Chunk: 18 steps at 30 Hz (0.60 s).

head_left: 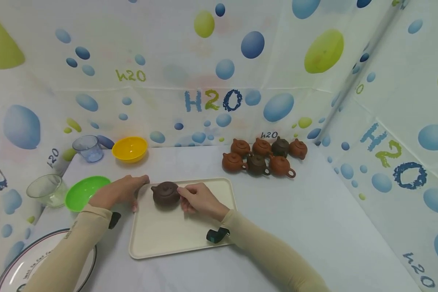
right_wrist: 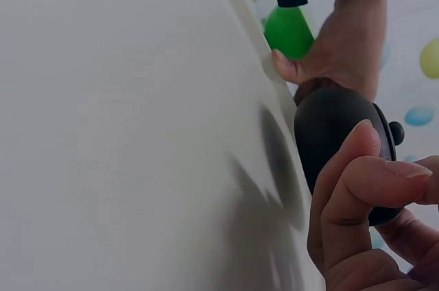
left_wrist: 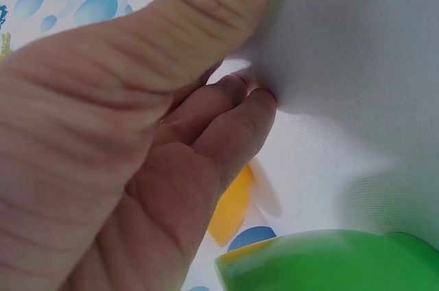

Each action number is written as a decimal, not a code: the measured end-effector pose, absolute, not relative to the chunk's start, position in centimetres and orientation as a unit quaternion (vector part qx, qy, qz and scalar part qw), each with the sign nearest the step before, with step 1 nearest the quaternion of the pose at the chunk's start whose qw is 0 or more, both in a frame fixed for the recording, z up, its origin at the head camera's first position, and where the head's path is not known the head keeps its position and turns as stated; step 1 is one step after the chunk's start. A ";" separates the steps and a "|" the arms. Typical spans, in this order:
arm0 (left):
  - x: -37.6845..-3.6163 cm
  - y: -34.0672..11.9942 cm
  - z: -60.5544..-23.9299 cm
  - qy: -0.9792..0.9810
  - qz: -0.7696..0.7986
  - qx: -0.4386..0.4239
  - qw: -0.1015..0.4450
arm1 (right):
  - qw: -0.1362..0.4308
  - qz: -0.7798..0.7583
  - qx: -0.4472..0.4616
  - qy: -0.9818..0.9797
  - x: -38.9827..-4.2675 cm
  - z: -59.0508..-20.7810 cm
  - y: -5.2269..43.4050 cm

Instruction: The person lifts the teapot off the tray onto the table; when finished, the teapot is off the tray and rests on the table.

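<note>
A dark brown clay teapot (head_left: 166,194) is over the upper left part of a cream tray (head_left: 190,235), its spout toward the left. My right hand (head_left: 202,200) pinches its handle between thumb and fingers. In the right wrist view the teapot (right_wrist: 329,126) looks almost black, and its shadow falls on the tray beside it. My left hand (head_left: 120,192) is spread at the tray's upper left corner, thumb by the left edge. Nothing shows in its grasp; in the left wrist view its fingertips (left_wrist: 257,102) come down at the white tabletop.
Several small clay teapots (head_left: 257,165), reddish and dark, stand grouped at the back right. On the left are a green bowl (head_left: 82,192), a yellow bowl (head_left: 129,150), two clear glass bowls (head_left: 49,190) and a large rimmed plate (head_left: 36,259) under my left forearm.
</note>
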<state>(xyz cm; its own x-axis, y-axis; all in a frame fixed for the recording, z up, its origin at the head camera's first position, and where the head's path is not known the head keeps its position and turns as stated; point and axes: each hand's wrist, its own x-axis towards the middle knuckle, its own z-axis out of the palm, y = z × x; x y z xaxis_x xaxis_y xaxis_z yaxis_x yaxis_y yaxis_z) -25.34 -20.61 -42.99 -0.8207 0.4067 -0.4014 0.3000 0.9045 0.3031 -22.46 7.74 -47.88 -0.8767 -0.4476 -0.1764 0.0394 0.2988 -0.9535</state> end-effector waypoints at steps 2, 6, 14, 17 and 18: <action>-25.4 -20.6 -43.1 0.948 0.111 0.189 0.232 | 0.207 -0.575 -0.126 0.782 -22.2 -47.8 9.0; -25.4 -20.7 -43.4 0.947 0.112 0.200 0.224 | 0.198 -0.578 -0.123 0.782 -21.8 -47.7 11.1; -25.6 -20.9 -43.6 0.945 0.116 0.195 0.236 | 0.193 -0.583 -0.123 0.780 -20.5 -47.2 15.0; -25.6 -20.8 -43.5 0.944 0.116 0.194 0.239 | 0.189 -0.586 -0.113 0.780 -19.9 -47.2 16.4; -25.6 -20.8 -43.5 0.944 0.118 0.194 0.239 | 0.187 -0.588 -0.110 0.779 -19.7 -47.2 16.9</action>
<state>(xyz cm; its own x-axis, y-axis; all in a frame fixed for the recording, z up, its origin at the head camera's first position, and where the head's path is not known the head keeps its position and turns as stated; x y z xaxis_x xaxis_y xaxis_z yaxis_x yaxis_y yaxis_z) -25.56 -20.82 -43.48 -0.8107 0.4222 -0.4056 0.3095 0.8971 0.3153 -19.73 16.87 -47.17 -0.9061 -0.3909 -0.1620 0.0484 0.2845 -0.9574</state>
